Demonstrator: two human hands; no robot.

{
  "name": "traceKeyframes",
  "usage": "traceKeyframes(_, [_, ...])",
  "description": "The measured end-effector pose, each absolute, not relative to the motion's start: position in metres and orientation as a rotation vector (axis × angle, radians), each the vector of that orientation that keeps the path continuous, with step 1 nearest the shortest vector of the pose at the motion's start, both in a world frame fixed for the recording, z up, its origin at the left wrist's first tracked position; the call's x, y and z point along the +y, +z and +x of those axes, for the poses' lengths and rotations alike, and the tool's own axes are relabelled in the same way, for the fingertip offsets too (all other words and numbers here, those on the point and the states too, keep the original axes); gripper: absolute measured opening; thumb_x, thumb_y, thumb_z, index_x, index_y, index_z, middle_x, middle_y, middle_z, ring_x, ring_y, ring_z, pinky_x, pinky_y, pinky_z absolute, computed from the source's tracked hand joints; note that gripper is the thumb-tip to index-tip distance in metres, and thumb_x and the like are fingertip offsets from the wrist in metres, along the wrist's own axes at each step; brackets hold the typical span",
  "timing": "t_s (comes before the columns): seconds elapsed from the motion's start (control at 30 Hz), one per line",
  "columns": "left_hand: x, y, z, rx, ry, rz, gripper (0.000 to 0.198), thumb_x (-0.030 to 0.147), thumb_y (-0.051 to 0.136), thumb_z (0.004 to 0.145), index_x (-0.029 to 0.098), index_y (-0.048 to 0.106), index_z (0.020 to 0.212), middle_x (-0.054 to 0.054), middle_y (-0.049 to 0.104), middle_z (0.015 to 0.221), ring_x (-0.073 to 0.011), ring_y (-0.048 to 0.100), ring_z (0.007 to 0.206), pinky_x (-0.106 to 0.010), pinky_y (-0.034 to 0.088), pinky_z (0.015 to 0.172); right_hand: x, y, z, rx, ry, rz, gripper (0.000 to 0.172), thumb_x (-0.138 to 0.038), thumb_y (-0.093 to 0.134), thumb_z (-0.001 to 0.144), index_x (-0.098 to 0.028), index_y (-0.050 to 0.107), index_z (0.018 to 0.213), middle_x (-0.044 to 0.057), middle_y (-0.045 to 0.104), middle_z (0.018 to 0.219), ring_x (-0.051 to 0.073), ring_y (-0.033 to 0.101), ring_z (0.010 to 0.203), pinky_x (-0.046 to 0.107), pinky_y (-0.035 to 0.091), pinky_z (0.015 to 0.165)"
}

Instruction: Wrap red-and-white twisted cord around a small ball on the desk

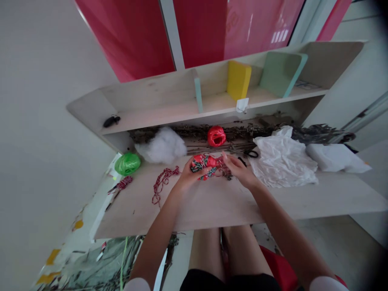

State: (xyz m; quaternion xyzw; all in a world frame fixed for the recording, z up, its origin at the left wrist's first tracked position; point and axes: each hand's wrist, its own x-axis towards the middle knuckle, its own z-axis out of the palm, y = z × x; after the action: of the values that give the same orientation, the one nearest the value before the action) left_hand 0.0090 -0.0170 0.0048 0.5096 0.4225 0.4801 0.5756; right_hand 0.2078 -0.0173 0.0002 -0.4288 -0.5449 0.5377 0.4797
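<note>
A small red bundle (pixel 207 163) wound with red, white and green cord lies on the pale wooden desk (pixel 218 202), and both my hands close on it. My left hand (pixel 189 176) grips its left end, fingers curled round it. My right hand (pixel 238 168) pinches the right end, where some dark twiggy stuff sticks out. Loose red-and-white cord (pixel 162 182) trails on the desk to the left of my left hand.
A green raffia ball (pixel 127 163), white stuffing (pixel 162 146) and a red raffia ball (pixel 216 136) sit at the back. Scissors (pixel 250 153), crumpled white cloth (pixel 281 161) and dried twigs (pixel 315 131) lie right. The shelf above holds a yellow block (pixel 239 80) and green divider (pixel 280 73).
</note>
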Motion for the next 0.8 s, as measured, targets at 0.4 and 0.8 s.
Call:
traceKeyframes(0.4, [-0.01, -0.001, 0.002, 1.529, 0.959, 2.264, 0.049, 0.039, 0.073, 0.074, 0.024, 0.059, 0.119, -0.01, 0.062, 0.12, -0.0279, 0.057, 0.112, -0.041, 0.039, 0.095, -0.019, 0.006, 0.209, -1.26, 1.346, -1.035, 0.049, -0.063, 0.069, 0.067, -0.016, 0.055, 0.066, -0.009, 0.032, 0.047, 0.005, 0.025, 0.043, 0.023, 0.018, 0.042])
traceKeyframes(0.8, [-0.014, -0.009, 0.006, 1.762, 0.773, 2.462, 0.059, 0.039, 0.07, 0.078, 0.024, 0.051, 0.132, -0.012, 0.059, 0.127, -0.0304, 0.054, 0.113, -0.043, 0.034, 0.094, -0.025, 0.006, 0.209, -1.249, 1.473, -0.879, 0.044, -0.059, 0.067, 0.074, -0.019, 0.052, 0.063, -0.008, 0.033, 0.046, 0.007, 0.025, 0.043, 0.024, 0.022, 0.043])
